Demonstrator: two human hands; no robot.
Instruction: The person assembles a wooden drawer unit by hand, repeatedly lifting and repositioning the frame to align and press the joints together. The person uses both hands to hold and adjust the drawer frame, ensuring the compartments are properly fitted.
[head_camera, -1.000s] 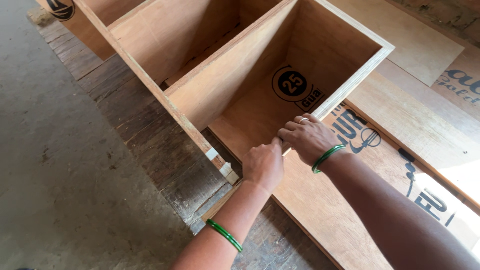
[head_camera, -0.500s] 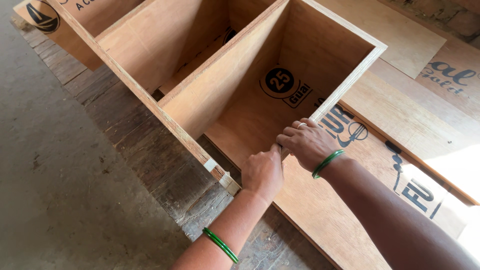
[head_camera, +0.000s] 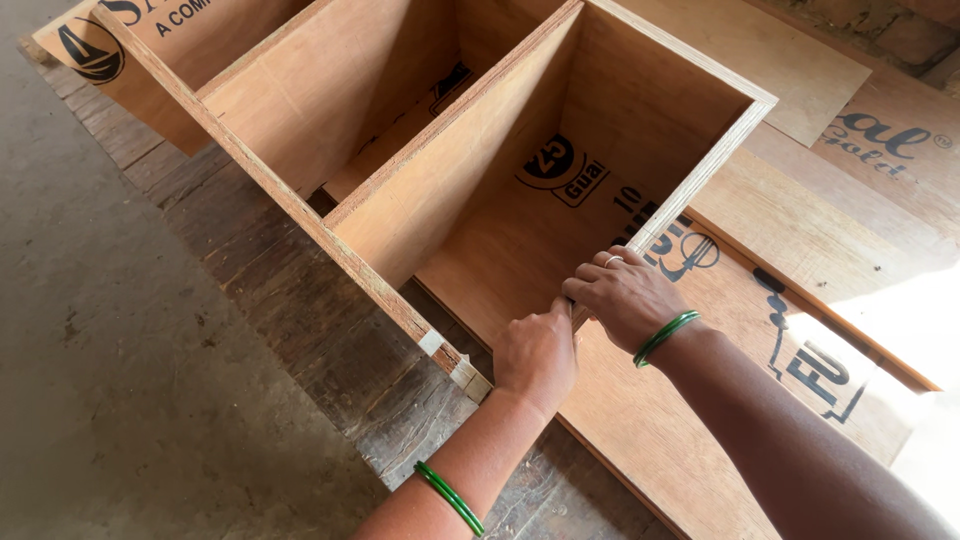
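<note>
A plywood box frame (head_camera: 330, 240) with two open compartments lies on its side on flat plywood sheets. My left hand (head_camera: 537, 355) is closed into a fist at the near corner of the right compartment, pressing against the bottom panel edge. My right hand (head_camera: 625, 292) rests just beside it, fingers curled over the lower end of the frame's right side panel (head_camera: 700, 170). Both wrists wear green bangles, and a ring shows on my right hand. I cannot tell whether either hand holds a small item.
Printed plywood sheets (head_camera: 800, 330) lie under and to the right of the frame. Rough dark planks (head_camera: 300, 350) run along the frame's left side, with a grey concrete floor (head_camera: 110, 380) beyond. White tape (head_camera: 455, 365) marks the frame's near corner.
The view has shifted slightly, so the frame sits higher and further left. Both hands stay at the same near corner of the right compartment, close together.
</note>
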